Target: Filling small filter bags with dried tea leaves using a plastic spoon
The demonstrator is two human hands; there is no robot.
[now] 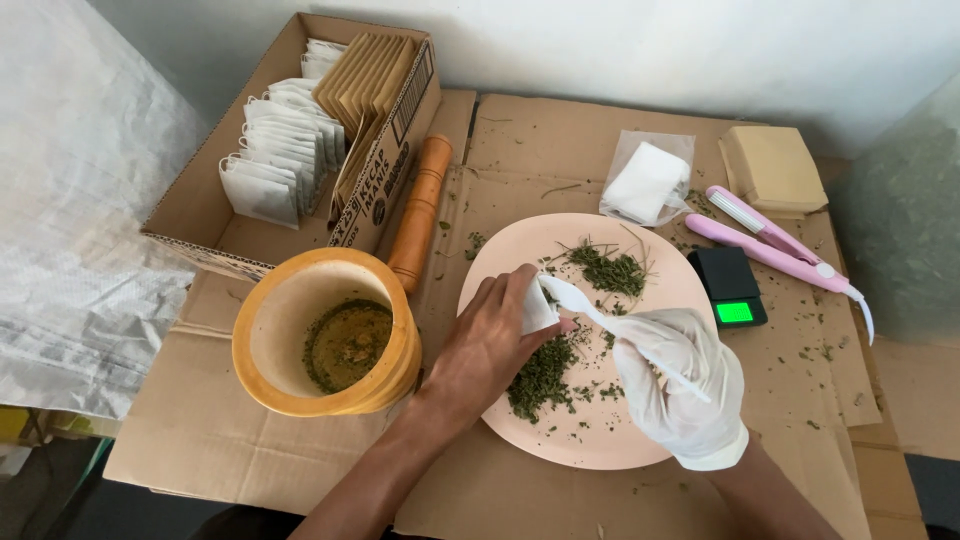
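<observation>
My bare left hand (pixel 490 345) holds a small white paper sachet (pixel 538 308) open over a pale pink plate (pixel 520 250). My right hand (pixel 680 385), in a white glove, grips a white plastic spoon (pixel 585 305) whose bowl meets the sachet's mouth. Chopped dried green herbs (pixel 545 375) lie in a pile on the plate under my hands. A second heap of coarser herbs (pixel 610 270) sits toward the plate's far side.
A wooden mortar (pixel 325 345) with green powder stands left of the plate, a wooden pestle (pixel 420 210) behind it. A cardboard box (pixel 200 200) of white sachets and brown envelopes is at back left. A small black scale (pixel 730 285), pink sealer (pixel 775 245), bagged sachets (pixel 648 180) and tan block (pixel 772 168) lie right.
</observation>
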